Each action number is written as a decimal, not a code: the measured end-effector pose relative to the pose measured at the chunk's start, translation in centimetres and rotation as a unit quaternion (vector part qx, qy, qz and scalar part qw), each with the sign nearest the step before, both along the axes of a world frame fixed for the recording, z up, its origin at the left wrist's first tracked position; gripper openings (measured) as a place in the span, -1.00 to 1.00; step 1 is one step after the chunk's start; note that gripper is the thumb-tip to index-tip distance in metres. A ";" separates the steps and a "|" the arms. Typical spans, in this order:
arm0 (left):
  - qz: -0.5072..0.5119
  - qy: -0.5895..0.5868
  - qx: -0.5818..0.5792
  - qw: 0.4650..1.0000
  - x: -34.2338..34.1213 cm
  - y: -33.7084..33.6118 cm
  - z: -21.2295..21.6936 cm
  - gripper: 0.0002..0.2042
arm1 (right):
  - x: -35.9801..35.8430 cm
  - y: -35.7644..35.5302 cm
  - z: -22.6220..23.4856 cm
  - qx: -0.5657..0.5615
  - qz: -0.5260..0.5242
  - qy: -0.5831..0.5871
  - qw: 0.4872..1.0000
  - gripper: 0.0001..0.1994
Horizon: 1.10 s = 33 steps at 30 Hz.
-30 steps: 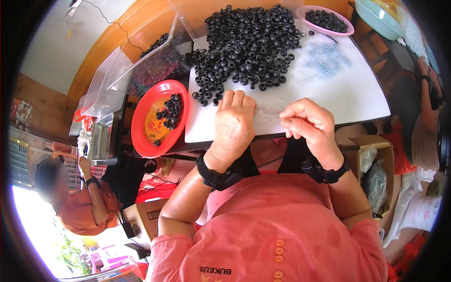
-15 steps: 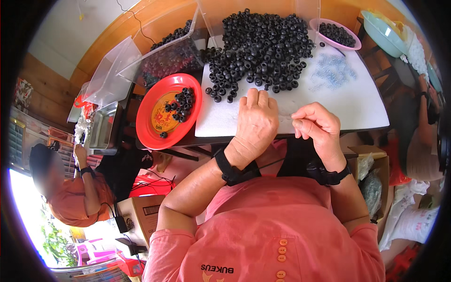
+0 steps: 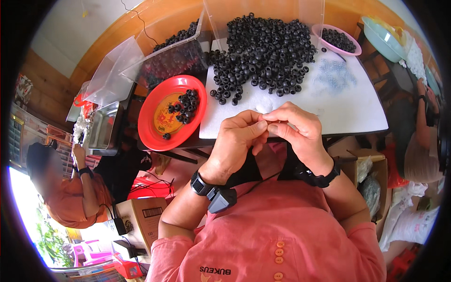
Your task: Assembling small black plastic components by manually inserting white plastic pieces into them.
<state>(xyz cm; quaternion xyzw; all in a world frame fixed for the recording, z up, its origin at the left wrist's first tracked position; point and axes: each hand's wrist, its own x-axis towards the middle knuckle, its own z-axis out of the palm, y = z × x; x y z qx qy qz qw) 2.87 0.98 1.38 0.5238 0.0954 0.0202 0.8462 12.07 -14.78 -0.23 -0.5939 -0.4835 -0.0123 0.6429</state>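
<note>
My left hand (image 3: 238,141) and my right hand (image 3: 300,132) meet over the front edge of a white mat (image 3: 347,115). Both are closed in a pinch, their fingertips touching; whatever they hold is too small to make out. Just beyond the fingertips shows a whitish spot (image 3: 264,108) that I cannot identify. A big heap of round black beads with holes (image 3: 268,51) covers the far part of the mat. Right of the heap lies a scatter of tiny clear bluish pieces (image 3: 334,75). At the left, a red plate (image 3: 149,124) carries a cluster of black beads (image 3: 185,107).
A clear plastic box of beads (image 3: 171,61) stands behind the red plate. At the back right is a pink bowl of small black pieces (image 3: 336,40), with a pale green basin (image 3: 383,35) beyond. People sit at the left (image 3: 77,197) and right (image 3: 423,145).
My left hand has drawn back from the bead heap and turned over. Its fingertips now meet those of my right hand, which has moved left.
</note>
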 end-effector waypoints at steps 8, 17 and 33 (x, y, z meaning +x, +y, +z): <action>0.086 0.035 0.328 0.940 -0.6 1.7 0.5 -0.78 | 0.3 0.7 -0.4 -0.030 -0.052 0.044 0.997 -0.91; 0.154 -0.009 0.816 0.557 3.4 3.5 -2.7 -0.29 | 0.7 -0.5 -1.9 -0.043 -0.075 0.051 0.995 -0.90; 0.087 -0.101 0.814 0.565 3.2 0.1 -2.3 -0.36 | 0.7 -0.8 -2.1 -0.012 -0.051 0.073 0.996 -0.89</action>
